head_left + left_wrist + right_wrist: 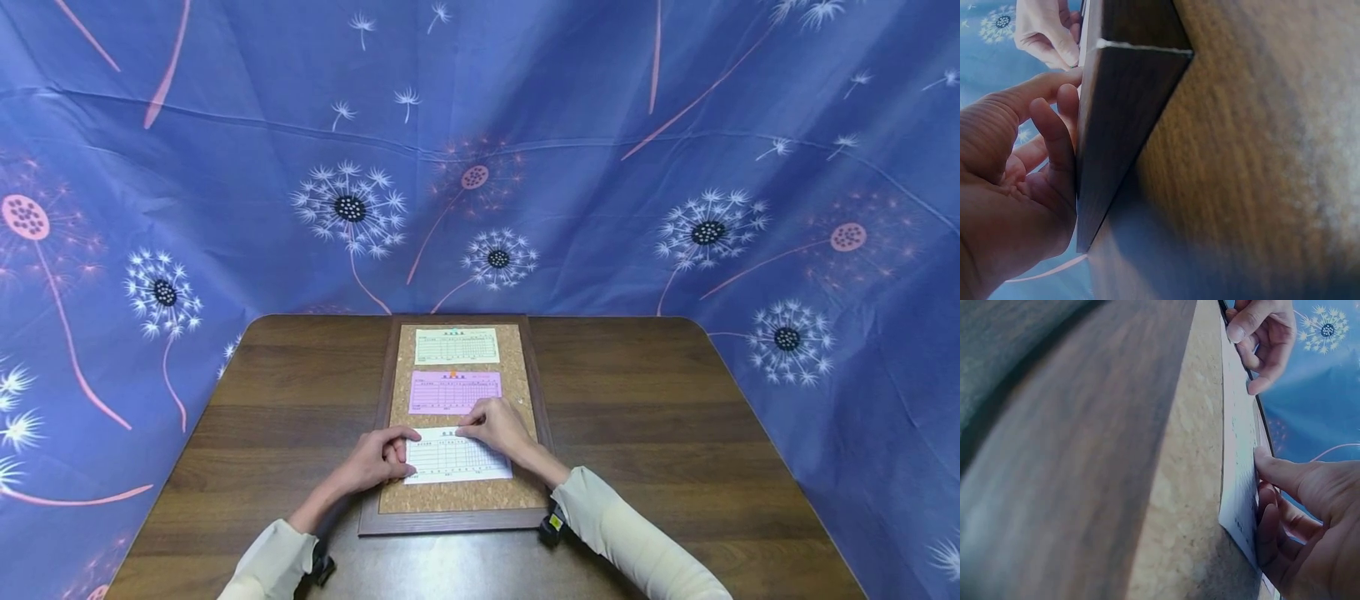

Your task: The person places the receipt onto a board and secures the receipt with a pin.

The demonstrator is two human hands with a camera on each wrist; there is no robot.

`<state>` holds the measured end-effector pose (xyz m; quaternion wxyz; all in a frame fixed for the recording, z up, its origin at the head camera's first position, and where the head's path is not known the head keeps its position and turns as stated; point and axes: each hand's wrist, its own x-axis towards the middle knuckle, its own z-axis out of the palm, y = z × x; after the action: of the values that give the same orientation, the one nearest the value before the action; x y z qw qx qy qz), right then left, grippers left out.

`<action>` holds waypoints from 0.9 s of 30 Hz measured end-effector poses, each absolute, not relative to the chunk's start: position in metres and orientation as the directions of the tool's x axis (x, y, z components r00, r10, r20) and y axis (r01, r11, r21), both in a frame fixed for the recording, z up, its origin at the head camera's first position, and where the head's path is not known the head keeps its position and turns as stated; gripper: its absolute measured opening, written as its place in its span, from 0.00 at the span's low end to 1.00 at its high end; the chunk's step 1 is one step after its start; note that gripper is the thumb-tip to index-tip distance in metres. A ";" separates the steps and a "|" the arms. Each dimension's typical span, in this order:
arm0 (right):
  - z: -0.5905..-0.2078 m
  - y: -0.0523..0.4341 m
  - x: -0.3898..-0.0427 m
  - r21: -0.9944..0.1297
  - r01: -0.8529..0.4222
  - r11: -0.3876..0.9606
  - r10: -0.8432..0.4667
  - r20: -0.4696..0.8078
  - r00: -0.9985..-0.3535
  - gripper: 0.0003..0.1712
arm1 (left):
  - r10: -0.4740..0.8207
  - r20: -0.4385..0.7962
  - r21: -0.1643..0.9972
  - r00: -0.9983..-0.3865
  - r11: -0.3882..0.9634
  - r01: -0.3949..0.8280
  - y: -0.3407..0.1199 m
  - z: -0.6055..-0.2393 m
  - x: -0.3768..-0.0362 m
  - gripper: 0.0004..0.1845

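A white printed form slip (457,460) lies on the lower part of a framed cork board (420,500). My left hand (371,458) steadies its left side, forefinger at the upper corner and thumb at the lower one; the other fingers bend in between. At the top middle of the slip, the thumb and forefinger of my right hand (498,427) come together in a pinch, and their tips hide what lies between them. Above it, a purple slip (442,396) bears an orange pin (453,374). A pale green slip (457,348) is topmost.
The board's raised brown wooden frame (450,522) rests on a dark wooden table (637,417). Blue dandelion-print cloth (585,208) hangs behind and at both sides. Dark wrist devices (551,533) sit by the cream sleeves (622,533).
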<state>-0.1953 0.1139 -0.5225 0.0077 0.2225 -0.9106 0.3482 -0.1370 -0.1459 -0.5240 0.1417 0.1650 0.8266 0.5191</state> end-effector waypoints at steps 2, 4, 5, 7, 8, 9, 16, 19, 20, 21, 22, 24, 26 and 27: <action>-0.522 0.114 -0.196 -0.621 -0.420 0.662 -0.404 0.177 -0.898 0.05 | 0.417 -0.065 0.902 -0.907 0.413 0.126 -0.146 -0.524 -0.138 0.23; -0.521 0.113 -0.196 -0.614 -0.418 0.669 -0.407 0.168 -0.898 0.05 | 0.416 -0.066 0.901 -0.907 0.416 0.125 -0.147 -0.525 -0.138 0.23; -0.519 0.113 -0.197 -0.610 -0.414 0.675 -0.409 0.157 -0.899 0.05 | 0.416 -0.064 0.900 -0.907 0.416 0.127 -0.147 -0.525 -0.138 0.23; -0.517 0.112 -0.198 -0.603 -0.406 0.687 -0.415 0.133 -0.900 0.05 | 0.419 -0.059 0.901 -0.906 0.414 0.132 -0.147 -0.525 -0.138 0.23; -0.515 0.112 -0.198 -0.598 -0.406 0.691 -0.420 0.124 -0.899 0.05 | 0.421 -0.058 0.902 -0.905 0.411 0.133 -0.147 -0.525 -0.138 0.23; -0.514 0.112 -0.198 -0.594 -0.401 0.697 -0.423 0.111 -0.899 0.05 | 0.422 -0.058 0.902 -0.905 0.410 0.134 -0.146 -0.525 -0.138 0.23; -0.515 0.116 -0.198 -0.574 -0.434 0.694 -0.454 0.119 -0.883 0.05 | 0.431 -0.064 0.898 -0.900 0.419 0.136 -0.145 -0.525 -0.139 0.23; -0.517 0.118 -0.199 -0.577 -0.458 0.676 -0.468 0.143 -0.872 0.05 | 0.428 -0.060 0.897 -0.902 0.420 0.139 -0.145 -0.525 -0.138 0.23; -0.518 0.119 -0.199 -0.579 -0.467 0.669 -0.474 0.153 -0.867 0.05 | 0.426 -0.057 0.897 -0.903 0.419 0.141 -0.145 -0.525 -0.138 0.23; -0.518 0.119 -0.199 -0.583 -0.472 0.661 -0.478 0.158 -0.864 0.04 | 0.425 -0.054 0.897 -0.904 0.419 0.143 -0.145 -0.525 -0.138 0.23; -0.518 0.120 -0.199 -0.586 -0.477 0.655 -0.482 0.162 -0.861 0.04 | 0.422 -0.051 0.896 -0.905 0.419 0.145 -0.145 -0.525 -0.138 0.23; -0.519 0.120 -0.199 -0.593 -0.486 0.642 -0.491 0.168 -0.855 0.03 | 0.425 -0.042 0.896 -0.904 0.416 0.154 -0.145 -0.524 -0.138 0.23; -0.519 0.120 -0.199 -0.598 -0.490 0.634 -0.498 0.170 -0.851 0.03 | 0.425 -0.042 0.896 -0.904 0.416 0.154 -0.145 -0.524 -0.138 0.23; -0.519 0.120 -0.199 -0.602 -0.487 0.632 -0.498 0.166 -0.851 0.03 | 0.426 -0.043 0.896 -0.904 0.416 0.153 -0.145 -0.524 -0.138 0.23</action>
<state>-0.1992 0.1200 -0.5192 -0.0081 0.2728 -0.9034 0.3309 -0.1377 -0.1454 -0.5235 0.1331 0.1743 0.8309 0.5113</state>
